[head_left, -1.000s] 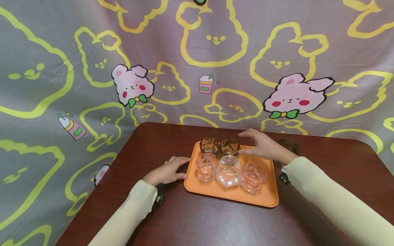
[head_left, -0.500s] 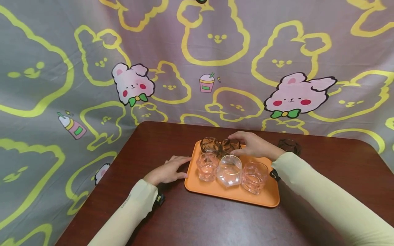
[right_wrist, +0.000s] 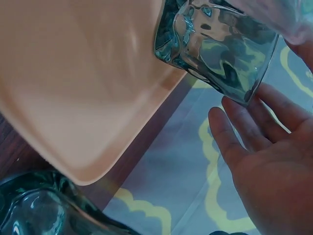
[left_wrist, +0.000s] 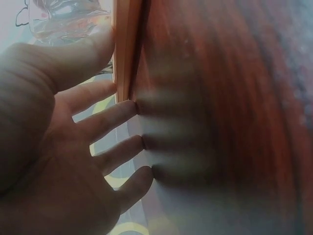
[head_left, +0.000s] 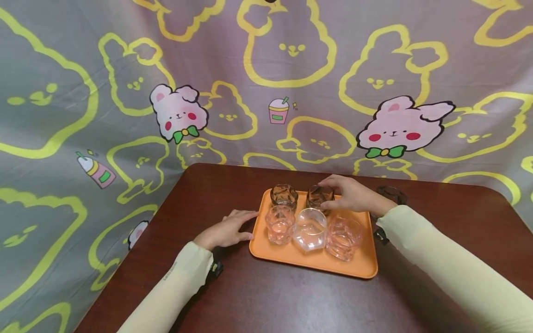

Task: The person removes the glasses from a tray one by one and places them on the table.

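Observation:
On the orange tray [head_left: 312, 267], the right hand [head_left: 356, 196] holds a dark brown glass tumbler [head_left: 319, 197] by its upper part, between thumb and fingers. In the right wrist view the fingertips meet this tumbler [right_wrist: 230, 54] near its rim. Another brown tumbler [head_left: 284, 196] stands to its left, with a gap between. Along the tray's front are a pinkish glass [head_left: 280, 225], a clear glass [head_left: 310, 231] and a second pinkish glass [head_left: 343, 238]. The left hand [head_left: 225, 231] touches the tray's left edge, its fingers spread and extended.
Beyond the tray's right edge, partly behind the right forearm, a dark tumbler [head_left: 392, 194] stands on the brown table [head_left: 283, 300]. A patterned curtain [head_left: 233, 60] hangs behind the table and along its left side.
The right hand first came left to the brown tumbler, then shifted it right, opening a gap from the other brown tumbler. The left hand has stayed at the tray's edge.

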Demonstrator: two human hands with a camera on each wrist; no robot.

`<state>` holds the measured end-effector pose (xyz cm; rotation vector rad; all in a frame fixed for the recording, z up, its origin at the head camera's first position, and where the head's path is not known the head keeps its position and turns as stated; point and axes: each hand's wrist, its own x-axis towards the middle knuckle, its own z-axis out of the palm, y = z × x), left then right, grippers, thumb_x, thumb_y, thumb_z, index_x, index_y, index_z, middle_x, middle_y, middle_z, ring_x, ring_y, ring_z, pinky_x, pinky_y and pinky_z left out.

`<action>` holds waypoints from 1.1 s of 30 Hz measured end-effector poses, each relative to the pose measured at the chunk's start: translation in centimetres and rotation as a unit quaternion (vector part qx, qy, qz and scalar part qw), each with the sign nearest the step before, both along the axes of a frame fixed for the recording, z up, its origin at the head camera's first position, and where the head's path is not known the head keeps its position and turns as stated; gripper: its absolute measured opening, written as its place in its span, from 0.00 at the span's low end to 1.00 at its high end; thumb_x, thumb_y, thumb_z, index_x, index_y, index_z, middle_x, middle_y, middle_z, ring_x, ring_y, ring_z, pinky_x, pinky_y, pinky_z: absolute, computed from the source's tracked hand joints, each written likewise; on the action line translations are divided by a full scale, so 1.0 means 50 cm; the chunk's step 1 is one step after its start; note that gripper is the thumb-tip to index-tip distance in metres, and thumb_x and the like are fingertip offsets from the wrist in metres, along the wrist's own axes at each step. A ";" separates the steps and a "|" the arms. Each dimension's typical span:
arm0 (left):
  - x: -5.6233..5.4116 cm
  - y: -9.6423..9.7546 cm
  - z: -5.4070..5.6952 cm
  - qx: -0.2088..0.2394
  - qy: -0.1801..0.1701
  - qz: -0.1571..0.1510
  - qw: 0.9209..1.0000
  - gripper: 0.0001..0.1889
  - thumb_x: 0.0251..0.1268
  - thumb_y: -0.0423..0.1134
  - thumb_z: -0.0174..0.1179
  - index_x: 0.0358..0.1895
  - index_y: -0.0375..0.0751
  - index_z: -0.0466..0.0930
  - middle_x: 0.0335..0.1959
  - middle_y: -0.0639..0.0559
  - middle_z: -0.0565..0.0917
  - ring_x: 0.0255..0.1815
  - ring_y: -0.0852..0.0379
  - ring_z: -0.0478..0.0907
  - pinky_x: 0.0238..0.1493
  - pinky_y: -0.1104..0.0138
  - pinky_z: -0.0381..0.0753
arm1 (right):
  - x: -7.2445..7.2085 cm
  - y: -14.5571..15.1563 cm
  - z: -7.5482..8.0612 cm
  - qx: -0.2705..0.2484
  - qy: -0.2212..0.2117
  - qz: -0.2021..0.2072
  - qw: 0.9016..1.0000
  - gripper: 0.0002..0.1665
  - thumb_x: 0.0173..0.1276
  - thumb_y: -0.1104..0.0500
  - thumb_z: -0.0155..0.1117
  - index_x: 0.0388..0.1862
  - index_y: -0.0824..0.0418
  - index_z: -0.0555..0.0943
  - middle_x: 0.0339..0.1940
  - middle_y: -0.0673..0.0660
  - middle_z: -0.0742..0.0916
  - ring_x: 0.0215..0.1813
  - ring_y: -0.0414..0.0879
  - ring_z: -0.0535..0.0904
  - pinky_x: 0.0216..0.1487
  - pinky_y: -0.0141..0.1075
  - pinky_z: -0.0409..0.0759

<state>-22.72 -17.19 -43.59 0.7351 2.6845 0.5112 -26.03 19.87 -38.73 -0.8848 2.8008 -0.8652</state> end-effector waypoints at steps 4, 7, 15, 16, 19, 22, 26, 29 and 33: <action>0.001 0.001 0.001 0.001 -0.003 0.000 1.000 0.35 0.62 0.45 0.63 0.72 0.49 0.60 0.69 0.50 0.64 0.68 0.51 0.56 0.62 0.49 0.56 | 0.002 0.008 0.000 0.006 0.006 -0.009 1.000 0.37 0.54 0.46 0.73 0.61 0.60 0.76 0.54 0.55 0.78 0.51 0.50 0.75 0.50 0.50 0.73; 0.001 0.001 0.002 0.000 -0.002 0.003 1.000 0.35 0.62 0.45 0.63 0.72 0.49 0.60 0.69 0.50 0.64 0.68 0.51 0.56 0.62 0.49 0.56 | 0.002 0.009 0.002 0.011 0.004 -0.016 1.000 0.38 0.53 0.46 0.74 0.61 0.61 0.75 0.54 0.56 0.78 0.51 0.51 0.75 0.50 0.50 0.72; 0.004 0.004 0.003 0.004 -0.001 0.005 1.000 0.35 0.62 0.45 0.63 0.72 0.49 0.61 0.69 0.50 0.64 0.68 0.50 0.57 0.62 0.48 0.57 | 0.007 0.007 0.001 0.006 -0.003 -0.026 1.000 0.41 0.49 0.50 0.78 0.61 0.62 0.74 0.56 0.58 0.79 0.54 0.53 0.75 0.53 0.51 0.72; 0.004 0.004 0.003 0.004 -0.001 0.005 1.000 0.35 0.62 0.45 0.63 0.72 0.49 0.61 0.69 0.50 0.64 0.68 0.50 0.57 0.62 0.49 0.57 | 0.008 0.006 0.000 0.003 -0.001 -0.026 1.000 0.41 0.49 0.50 0.78 0.61 0.62 0.75 0.55 0.58 0.79 0.53 0.53 0.75 0.53 0.50 0.72; 0.004 0.004 0.002 0.004 -0.001 0.005 1.000 0.35 0.62 0.45 0.63 0.72 0.49 0.61 0.69 0.50 0.64 0.68 0.50 0.56 0.62 0.49 0.57 | 0.008 0.004 -0.003 -0.003 0.010 -0.030 0.999 0.40 0.47 0.50 0.79 0.58 0.63 0.76 0.50 0.57 0.80 0.48 0.51 0.76 0.49 0.48 0.73; 0.004 0.003 0.000 0.006 0.000 0.004 1.000 0.35 0.62 0.45 0.63 0.72 0.48 0.61 0.69 0.50 0.64 0.68 0.50 0.56 0.62 0.49 0.57 | 0.006 0.002 -0.010 -0.005 0.026 -0.037 0.999 0.38 0.45 0.50 0.79 0.55 0.63 0.77 0.46 0.56 0.81 0.44 0.50 0.76 0.45 0.45 0.74; 0.004 0.002 -0.001 0.005 0.001 0.002 1.000 0.35 0.62 0.45 0.63 0.72 0.48 0.61 0.69 0.50 0.64 0.68 0.50 0.56 0.62 0.50 0.56 | 0.011 -0.001 -0.013 -0.012 0.043 -0.044 0.998 0.38 0.43 0.50 0.79 0.53 0.63 0.77 0.46 0.56 0.81 0.44 0.49 0.76 0.45 0.45 0.75; 0.005 0.002 0.000 0.004 0.002 0.000 1.000 0.35 0.62 0.45 0.63 0.72 0.48 0.61 0.69 0.50 0.64 0.68 0.50 0.56 0.62 0.50 0.57 | 0.019 -0.001 -0.008 -0.022 0.057 -0.047 0.997 0.37 0.42 0.50 0.79 0.52 0.62 0.78 0.45 0.55 0.81 0.44 0.50 0.77 0.45 0.45 0.75; 0.005 0.002 0.001 0.005 0.002 0.000 1.000 0.35 0.62 0.45 0.63 0.72 0.48 0.61 0.69 0.50 0.64 0.68 0.50 0.57 0.62 0.50 0.57 | 0.029 0.006 0.012 -0.038 0.077 -0.055 0.995 0.37 0.42 0.50 0.79 0.52 0.61 0.77 0.44 0.55 0.80 0.41 0.49 0.76 0.40 0.43 0.75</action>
